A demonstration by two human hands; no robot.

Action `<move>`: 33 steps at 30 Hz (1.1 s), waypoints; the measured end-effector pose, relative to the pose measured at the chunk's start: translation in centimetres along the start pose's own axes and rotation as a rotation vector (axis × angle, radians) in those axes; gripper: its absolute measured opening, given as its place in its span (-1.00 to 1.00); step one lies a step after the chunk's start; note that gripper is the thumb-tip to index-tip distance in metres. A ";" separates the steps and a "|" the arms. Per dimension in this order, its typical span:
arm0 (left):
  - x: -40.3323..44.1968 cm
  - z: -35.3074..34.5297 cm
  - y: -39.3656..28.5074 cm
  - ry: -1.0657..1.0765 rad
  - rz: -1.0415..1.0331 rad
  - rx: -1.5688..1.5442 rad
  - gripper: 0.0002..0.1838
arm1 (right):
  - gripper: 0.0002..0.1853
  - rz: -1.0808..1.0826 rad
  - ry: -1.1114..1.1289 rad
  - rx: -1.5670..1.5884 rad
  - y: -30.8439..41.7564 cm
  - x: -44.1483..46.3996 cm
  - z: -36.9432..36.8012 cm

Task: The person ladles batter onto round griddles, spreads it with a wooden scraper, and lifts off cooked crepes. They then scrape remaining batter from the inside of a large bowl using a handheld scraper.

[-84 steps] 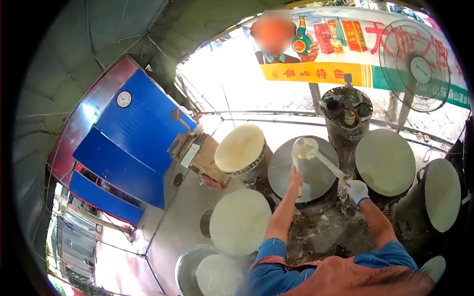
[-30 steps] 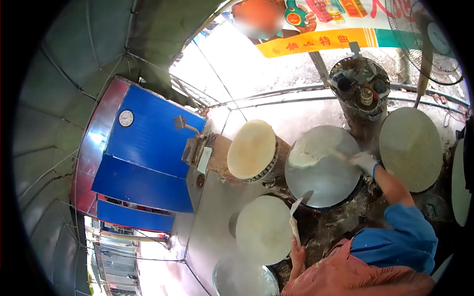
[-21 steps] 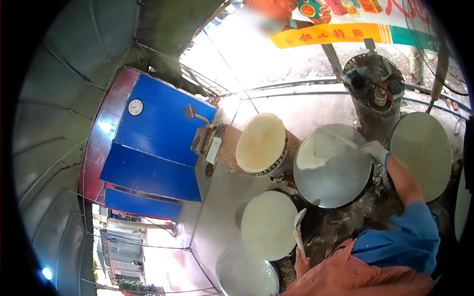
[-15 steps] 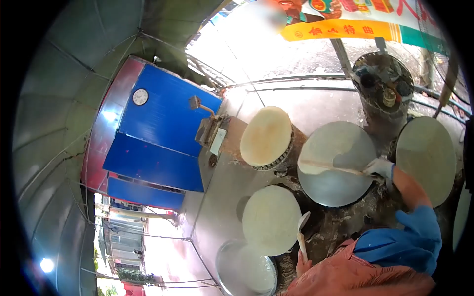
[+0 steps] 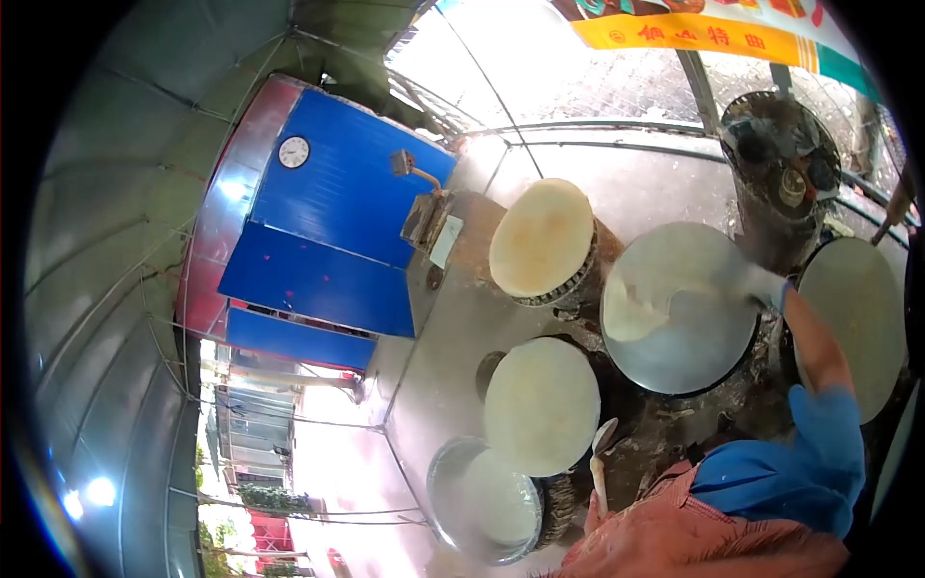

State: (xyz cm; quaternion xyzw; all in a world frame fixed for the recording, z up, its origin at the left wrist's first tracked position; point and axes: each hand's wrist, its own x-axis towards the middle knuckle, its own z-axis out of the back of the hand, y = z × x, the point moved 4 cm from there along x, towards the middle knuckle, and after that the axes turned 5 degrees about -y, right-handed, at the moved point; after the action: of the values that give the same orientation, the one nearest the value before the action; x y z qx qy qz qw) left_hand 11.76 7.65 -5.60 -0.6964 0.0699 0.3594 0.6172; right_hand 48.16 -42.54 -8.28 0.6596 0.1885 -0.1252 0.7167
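Note:
My gloved right hand [image 5: 763,287] is at the right edge of the central round griddle [image 5: 684,352], blurred by motion; its fingers and the tool it was holding are smeared. Pale batter [image 5: 641,313] covers the griddle's upper and left parts, with bare metal below. Low in the view, my left hand [image 5: 594,518] is closed around the handle of a ladle [image 5: 603,439]. The ladle's head is just right of the lower-left griddle, on which a pale round sheet [image 5: 541,407] lies.
A browner sheet [image 5: 541,237] covers the upper-left griddle. Another griddle [image 5: 850,328] stands at the right, beside my right forearm. A metal basin [image 5: 445,491] with pale batter is at lower left. A cluttered drum [image 5: 779,159] stands behind, near a blue panel [image 5: 337,183] and frame poles.
The batter has spread from a poured pool over much of the central griddle. My right hand has swept around its right side. My left hand has drawn back low with the ladle; the view has shifted.

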 end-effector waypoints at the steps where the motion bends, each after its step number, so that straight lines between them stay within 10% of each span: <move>1: -0.2 0.0 0.1 0.004 0.000 0.010 -0.46 | -0.85 0.025 -0.145 0.028 -0.9 3.6 0.2; 7: -1.1 0.5 0.4 -0.003 0.010 0.036 -0.45 | -0.78 0.146 0.334 -0.439 -2.6 1.6 -2.1; 15: -2.6 0.8 0.9 0.004 0.031 0.023 -0.44 | -0.82 0.066 0.085 -0.162 5.4 3.3 -3.0; 22: -4.8 1.3 1.1 -0.014 0.053 0.016 -0.42 | -0.82 -0.178 0.366 -0.361 4.0 -6.2 0.6; 33: -5.5 5.8 1.5 0.081 0.052 0.004 -0.40 | -0.76 0.166 0.403 -0.705 4.3 -2.6 -3.3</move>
State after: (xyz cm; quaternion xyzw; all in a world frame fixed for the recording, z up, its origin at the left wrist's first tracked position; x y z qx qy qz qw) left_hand 4.52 10.71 -3.46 -0.7072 0.1137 0.3465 0.6057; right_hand 47.35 -39.00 -3.50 0.3979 0.3028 0.1368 0.8551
